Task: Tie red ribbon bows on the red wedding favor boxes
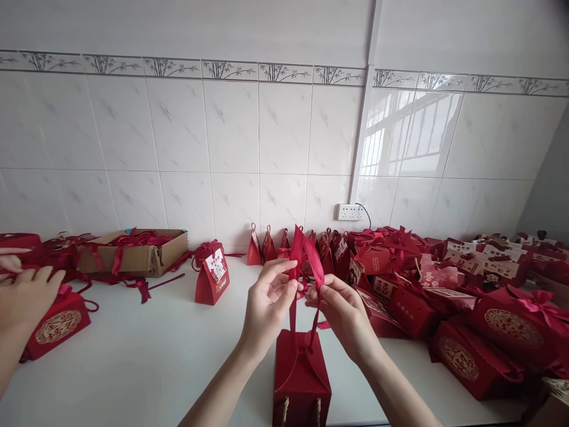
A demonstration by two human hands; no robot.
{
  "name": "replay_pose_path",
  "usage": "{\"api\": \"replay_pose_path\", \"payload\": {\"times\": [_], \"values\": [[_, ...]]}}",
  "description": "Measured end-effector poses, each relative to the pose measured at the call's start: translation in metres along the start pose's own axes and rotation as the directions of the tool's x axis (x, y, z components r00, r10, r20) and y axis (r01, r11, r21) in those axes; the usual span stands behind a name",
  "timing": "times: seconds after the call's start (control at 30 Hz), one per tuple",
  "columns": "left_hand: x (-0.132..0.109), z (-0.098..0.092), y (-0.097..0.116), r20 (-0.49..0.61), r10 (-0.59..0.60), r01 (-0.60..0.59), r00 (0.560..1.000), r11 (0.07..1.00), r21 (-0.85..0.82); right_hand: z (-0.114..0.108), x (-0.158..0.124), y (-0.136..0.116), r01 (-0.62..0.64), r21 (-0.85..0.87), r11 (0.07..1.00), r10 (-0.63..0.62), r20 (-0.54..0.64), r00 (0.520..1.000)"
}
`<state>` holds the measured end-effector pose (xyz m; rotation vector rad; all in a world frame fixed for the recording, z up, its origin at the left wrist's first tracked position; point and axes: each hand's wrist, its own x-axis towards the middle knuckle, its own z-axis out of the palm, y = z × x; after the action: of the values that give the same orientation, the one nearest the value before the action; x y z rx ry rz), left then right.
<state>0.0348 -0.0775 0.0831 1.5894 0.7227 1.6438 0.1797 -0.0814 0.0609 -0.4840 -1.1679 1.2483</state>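
A red gift box (302, 379) with twisted rope handles stands upright at the table's near edge, its top flaps folded together. From its top rises a dark red ribbon (299, 255), forming a loop above the box. My left hand (272, 290) pinches the ribbon's left strand between thumb and fingers. On the other side, my right hand (340, 308) is closed on the right strand. Both hands are raised above the box, apart from each other. Part of the ribbon between the fingers is hidden.
A small red box (213, 276) with a white label stands left of centre. Behind it is a cardboard box (153, 261) of ribbons. Red gift boxes (409, 302) are piled at right. Another person's hand (31, 296) touches a red box (62, 323) at far left.
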Motion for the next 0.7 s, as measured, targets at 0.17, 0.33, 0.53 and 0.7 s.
{"api": "replay_pose_path", "payload": {"times": [0.17,0.33,0.53,0.7], "values": [[-0.003,-0.001,0.002,-0.006,0.025,-0.025,1.000,1.000,-0.015,0.001,-0.001,-0.001,0.006,0.001,1.000,-0.006,0.009,1.000],[-0.005,0.000,0.006,-0.026,0.062,-0.062,0.998,0.998,-0.001,-0.002,-0.005,0.000,0.015,-0.018,1.000,-0.014,0.030,0.999],[-0.008,-0.001,0.009,-0.047,0.084,-0.083,0.995,0.996,0.023,-0.003,-0.009,0.000,0.050,-0.008,0.999,-0.050,0.050,0.998],[-0.012,0.002,0.013,0.024,0.087,-0.087,0.996,0.996,0.004,-0.003,-0.013,-0.002,0.047,-0.038,0.998,-0.045,0.063,0.997]]}}
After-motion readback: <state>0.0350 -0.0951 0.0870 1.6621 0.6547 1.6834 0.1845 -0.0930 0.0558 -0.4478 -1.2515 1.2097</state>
